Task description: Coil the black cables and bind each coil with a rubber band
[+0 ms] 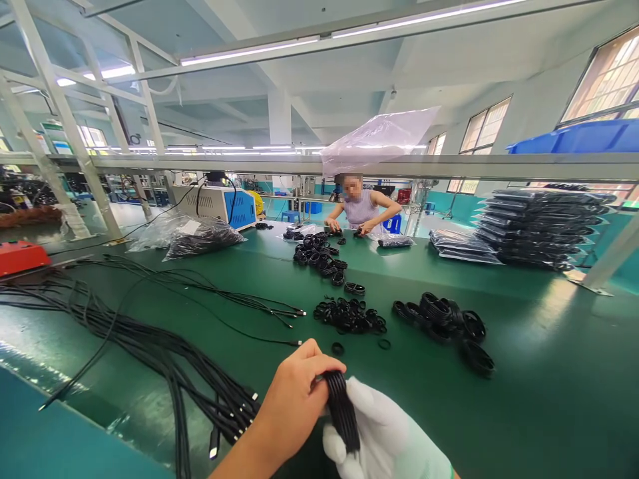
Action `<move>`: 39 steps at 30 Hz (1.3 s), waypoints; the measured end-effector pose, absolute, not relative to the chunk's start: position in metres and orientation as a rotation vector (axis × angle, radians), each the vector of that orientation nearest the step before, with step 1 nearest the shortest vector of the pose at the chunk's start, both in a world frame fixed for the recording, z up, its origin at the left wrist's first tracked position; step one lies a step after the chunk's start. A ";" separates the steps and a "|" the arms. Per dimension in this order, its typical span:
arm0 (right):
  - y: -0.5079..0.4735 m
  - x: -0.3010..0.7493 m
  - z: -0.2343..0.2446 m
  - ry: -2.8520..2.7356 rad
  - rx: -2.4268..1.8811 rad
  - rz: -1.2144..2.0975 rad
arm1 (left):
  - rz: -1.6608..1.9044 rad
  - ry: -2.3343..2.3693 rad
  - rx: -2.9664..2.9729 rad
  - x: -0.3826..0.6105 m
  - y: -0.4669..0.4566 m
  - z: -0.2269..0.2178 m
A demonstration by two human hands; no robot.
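Note:
A wound bundle of black cable (342, 407) is held between both hands at the near side of the green table. My left hand (294, 392), bare, pinches its upper left end between thumb and fingers. In a white glove, my right hand (384, 426) grips the coil from the right and below. Just beyond lie a small black ring (337, 348) and a pile of small black bands (349, 314). To the left, long loose black cables (164, 346) stretch over the table, with plugs at their ends near my left forearm.
Coiled cables lie at the right (439, 316) and in a heap farther back (319, 256). Another person (364, 209) works across the green table (549, 359). Bagged packs (539, 226) are stacked at the back right. A shelf beam (279, 163) crosses above.

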State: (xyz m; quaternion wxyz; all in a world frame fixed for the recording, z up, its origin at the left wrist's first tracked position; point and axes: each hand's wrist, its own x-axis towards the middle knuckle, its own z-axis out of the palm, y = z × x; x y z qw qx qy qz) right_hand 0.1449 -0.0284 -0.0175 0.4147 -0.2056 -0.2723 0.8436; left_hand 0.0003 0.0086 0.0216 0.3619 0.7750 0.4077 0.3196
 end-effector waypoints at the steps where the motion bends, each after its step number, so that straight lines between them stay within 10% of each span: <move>1: -0.028 0.143 -0.021 -0.675 -0.498 2.112 | 0.858 1.048 1.968 0.000 0.008 0.021; 19: -0.014 0.140 -0.029 -0.768 -0.640 2.018 | 0.508 0.909 1.848 -0.017 0.044 0.029; 39: -0.021 0.148 -0.030 -0.848 -0.485 2.065 | 0.965 1.307 2.080 0.002 0.014 0.005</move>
